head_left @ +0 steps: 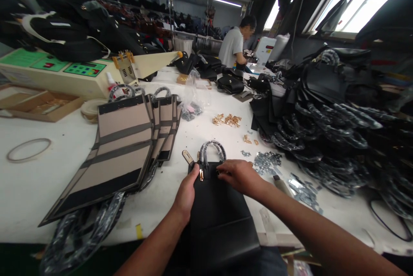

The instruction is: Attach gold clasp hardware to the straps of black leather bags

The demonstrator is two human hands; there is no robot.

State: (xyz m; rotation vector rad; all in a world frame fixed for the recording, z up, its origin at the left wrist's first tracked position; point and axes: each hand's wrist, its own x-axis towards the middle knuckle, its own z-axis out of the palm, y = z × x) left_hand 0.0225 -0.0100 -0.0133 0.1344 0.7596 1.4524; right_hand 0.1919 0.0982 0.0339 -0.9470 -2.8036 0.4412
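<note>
A black leather bag piece (pixel 219 211) hangs over the table's front edge towards my lap. Its looped handle (pixel 213 145), wrapped in clear plastic, points away from me. My left hand (pixel 186 194) grips the piece's left edge, thumb on top. Beside that thumb are a gold metal fitting (pixel 201 175) on the leather and a gold-toned clasp plate (pixel 187 157) sticking out at the upper left. At the handle's right base my right hand (pixel 240 175) is closed in a pinch. Whatever lies between its fingertips is too small and covered to make out.
Fanned bag panels (pixel 122 138) lie to the left, handles wrapped. Gold fittings (pixel 230 120) and flat silver plates (pixel 267 162) are scattered ahead and right. Black bag pieces (pixel 322 108) pile high at right. A beige machine (pixel 58 78) stands back left; another person (pixel 232 44) works farther back.
</note>
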